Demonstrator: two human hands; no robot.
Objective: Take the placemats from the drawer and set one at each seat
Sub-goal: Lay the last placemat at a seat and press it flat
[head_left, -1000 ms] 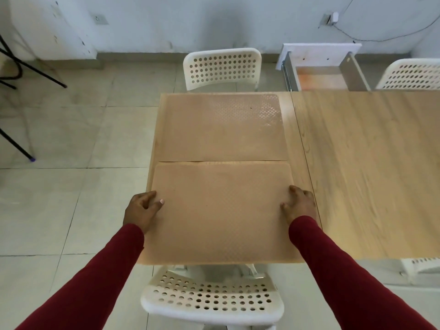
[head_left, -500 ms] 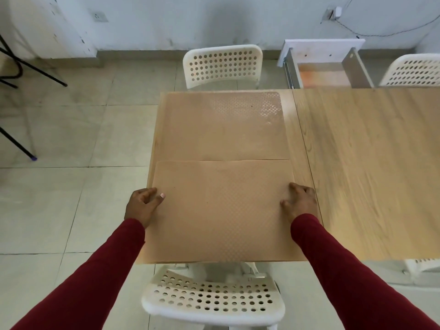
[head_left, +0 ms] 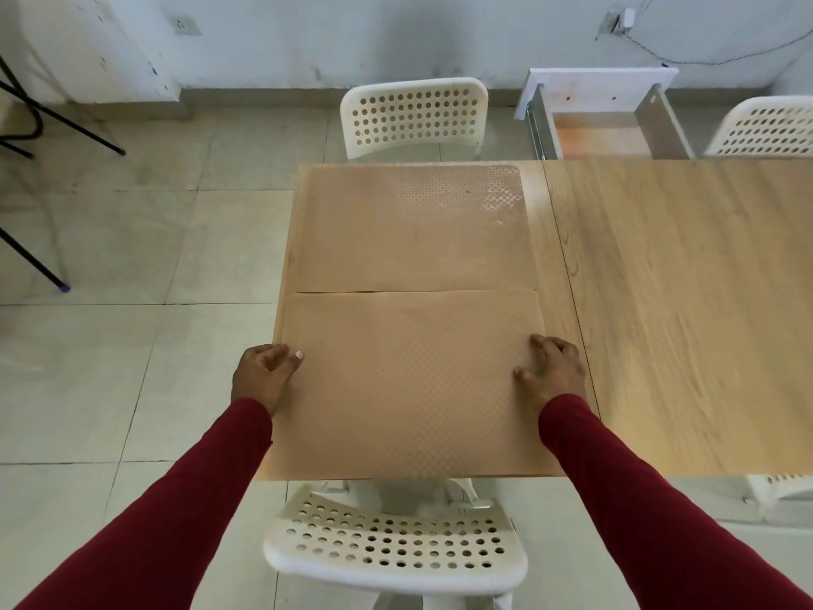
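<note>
Two tan textured placemats lie on the left end of the light wooden table (head_left: pixel 686 301). The far placemat (head_left: pixel 413 226) sits in front of the far white chair (head_left: pixel 413 114). The near placemat (head_left: pixel 409 380) lies flat in front of the near white chair (head_left: pixel 396 543), its far edge meeting the other mat. My left hand (head_left: pixel 261 376) pinches its left edge at the table's side, thumb on top. My right hand (head_left: pixel 552 372) holds its right edge with bent fingers. The open drawer (head_left: pixel 598 134) stands beyond the table and shows only its bare bottom.
Another white chair (head_left: pixel 765 125) stands at the far right, and part of a fourth (head_left: pixel 778 488) shows under the table's near right edge. Black metal legs (head_left: pixel 39 107) cross the tiled floor at the left. The table's right section bears nothing.
</note>
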